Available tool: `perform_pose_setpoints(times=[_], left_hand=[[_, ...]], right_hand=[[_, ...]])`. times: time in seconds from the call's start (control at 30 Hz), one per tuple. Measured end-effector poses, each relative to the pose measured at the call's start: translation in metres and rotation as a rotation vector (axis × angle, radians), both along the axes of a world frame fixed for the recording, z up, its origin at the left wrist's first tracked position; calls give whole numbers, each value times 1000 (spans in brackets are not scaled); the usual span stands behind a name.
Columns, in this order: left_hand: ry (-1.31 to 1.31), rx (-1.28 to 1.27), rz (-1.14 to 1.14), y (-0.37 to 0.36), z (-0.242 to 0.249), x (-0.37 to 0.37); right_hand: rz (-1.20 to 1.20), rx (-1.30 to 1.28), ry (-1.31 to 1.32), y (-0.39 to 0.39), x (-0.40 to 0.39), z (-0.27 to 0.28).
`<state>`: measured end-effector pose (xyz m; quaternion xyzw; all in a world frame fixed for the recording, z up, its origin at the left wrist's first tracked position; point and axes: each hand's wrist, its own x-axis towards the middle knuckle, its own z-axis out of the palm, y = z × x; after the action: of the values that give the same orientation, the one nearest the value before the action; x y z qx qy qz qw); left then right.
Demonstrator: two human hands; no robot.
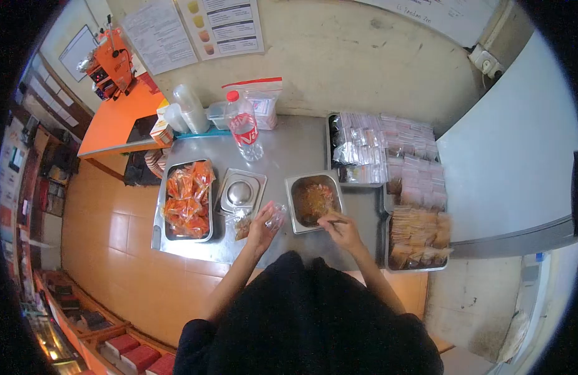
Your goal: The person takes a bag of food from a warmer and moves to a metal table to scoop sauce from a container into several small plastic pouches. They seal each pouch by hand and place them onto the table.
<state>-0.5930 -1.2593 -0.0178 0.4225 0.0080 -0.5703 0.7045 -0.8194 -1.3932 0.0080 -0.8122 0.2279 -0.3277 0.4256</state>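
Note:
My left hand (pixel 261 232) is closed around a clear plastic bag (pixel 276 216), between the steel lid and the pan. A small bag with brown contents (pixel 241 226) lies beside its fingers. Over the near right edge of a square steel pan (pixel 293 209), my right hand (pixel 343 232) grips a thin utensil, probably a spoon, whose lower end is hidden. Inside the pan is a brownish, oily food mixture (pixel 315 197) with reddish bits. The steel lid (pixel 240 192) with a round recess rests on the table left of the pan.
A steel tray (pixel 212 232) of bagged orange food stands at left. Behind are a plastic bottle (pixel 244 128), plastic cups (pixel 189 106) and a zip bag (pixel 264 109). At right, trays hold many small packets (pixel 420 234). A wall (pixel 364 62) bounds the steel table (pixel 289 140).

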Motion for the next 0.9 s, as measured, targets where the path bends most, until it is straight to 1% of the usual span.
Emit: perform_pose_setpoints(times=[0.07, 0.17, 0.27, 0.37, 0.4, 0.5, 0.6, 0.7, 0.73, 0.83, 0.87, 0.9], left_hand=[[-3, 8, 1, 2, -1, 0], [-6, -2, -4, 5, -3, -2], [58, 16, -9, 5, -5, -2], [28, -3, -12, 7, -5, -3], [27, -4, -19, 8, -4, -4], [21, -20, -36, 6, 0, -3], [20, -29, -31, 7, -1, 0], [15, -20, -14, 7, 0, 2], [13, -11, -5, 7, 2, 2], [-10, -3, -11, 5, 4, 6], [-21, -3, -19, 4, 4, 7], [-14, -5, -18, 2, 7, 8]], right_hand=[[-30, 33, 19, 1, -2, -6], [-55, 225, -20, -2, 1, -13], [-4, 218, -108, 1, 2, -19], [-143, 488, -161, -1, 2, -9], [-150, 437, -104, -5, 3, -11], [-208, 609, -134, -10, 5, -16], [-449, 785, -214, -14, -1, -8], [-512, 947, -398, -24, -14, -31], [-602, 1039, -467, -27, -15, -39], [-632, 1073, -528, -25, -24, -52], [-636, 1048, -512, -26, -27, -54], [-640, 1024, -495, -24, -28, -42]])
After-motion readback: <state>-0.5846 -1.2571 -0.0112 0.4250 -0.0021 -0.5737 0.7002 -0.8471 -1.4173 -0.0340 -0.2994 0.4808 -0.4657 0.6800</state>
